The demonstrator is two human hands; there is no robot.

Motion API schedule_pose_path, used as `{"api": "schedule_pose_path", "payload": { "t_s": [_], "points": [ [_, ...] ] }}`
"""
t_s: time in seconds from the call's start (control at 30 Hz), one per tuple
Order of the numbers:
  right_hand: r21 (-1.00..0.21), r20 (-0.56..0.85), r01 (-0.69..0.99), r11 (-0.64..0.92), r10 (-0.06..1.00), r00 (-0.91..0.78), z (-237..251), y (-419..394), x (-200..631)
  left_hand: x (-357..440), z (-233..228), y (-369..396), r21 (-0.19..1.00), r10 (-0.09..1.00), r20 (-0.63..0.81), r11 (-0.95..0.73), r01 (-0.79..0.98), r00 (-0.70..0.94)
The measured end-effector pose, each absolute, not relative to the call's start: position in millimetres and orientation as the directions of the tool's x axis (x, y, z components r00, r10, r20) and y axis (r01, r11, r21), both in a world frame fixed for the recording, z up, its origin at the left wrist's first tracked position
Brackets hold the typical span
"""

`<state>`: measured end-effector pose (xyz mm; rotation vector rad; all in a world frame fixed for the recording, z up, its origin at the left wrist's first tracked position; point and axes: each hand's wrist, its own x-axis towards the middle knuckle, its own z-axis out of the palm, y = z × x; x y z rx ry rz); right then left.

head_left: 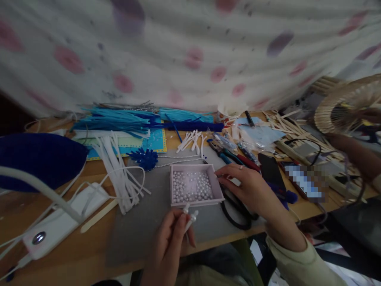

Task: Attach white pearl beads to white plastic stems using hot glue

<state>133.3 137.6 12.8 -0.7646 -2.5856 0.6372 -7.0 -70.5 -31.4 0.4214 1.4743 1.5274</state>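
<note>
My left hand (174, 238) is closed in a pinch on short white stems (189, 224) with pearl-like, rounded tips. It sits just in front of a pale pink box (197, 205) of white pearl beads (178, 190). My right hand (253, 190) reaches in from the right, fingers stretched and slightly apart, their tips at the box's right edge. Whether they press on the wall is hard to see. Behind the box lies a blue fuzzy flower (145, 159) with a strand of tiny beads (175, 161).
White pipe cleaners (120, 178) lie left, blue ones (113, 121) behind. White-tipped stems (193, 141), pliers (222, 153) and a dark phone (270, 172) lie farther back and right. A white lamp base (65, 218) stands left. Another person's arm (354, 155) works at the right.
</note>
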Motion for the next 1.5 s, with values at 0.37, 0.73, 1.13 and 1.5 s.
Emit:
{"api": "schedule_pose_path", "payload": {
  "t_s": [0.37, 0.73, 1.13, 1.5],
  "points": [
    [-0.053, -0.085, 0.465, 0.884, 0.46, -0.884, 12.5, 146.0, 85.6, -31.3, -20.7, -73.9, 0.819, 0.69, -0.497, 0.173, -0.547, -0.526],
    [0.023, 0.113, 0.295, 0.955, 0.291, -0.95, 23.3, 170.4, 99.5, -51.8, -37.5, -69.1, 0.805, 0.563, -0.529, 0.096, -0.586, -0.635],
    [0.182, -0.38, 0.245, 0.952, 0.297, -0.876, 27.0, 156.8, 72.1, -60.9, -55.4, -65.7, 0.787, 0.588, -0.531, 0.075, -0.612, -0.611],
    [0.173, -0.468, 0.166, 0.971, 0.229, -0.853, 22.7, 163.2, 74.6, -66.6, -59.6, -73.4, 0.773, 0.596, -0.55, 0.099, -0.626, -0.586]
  ]
}}
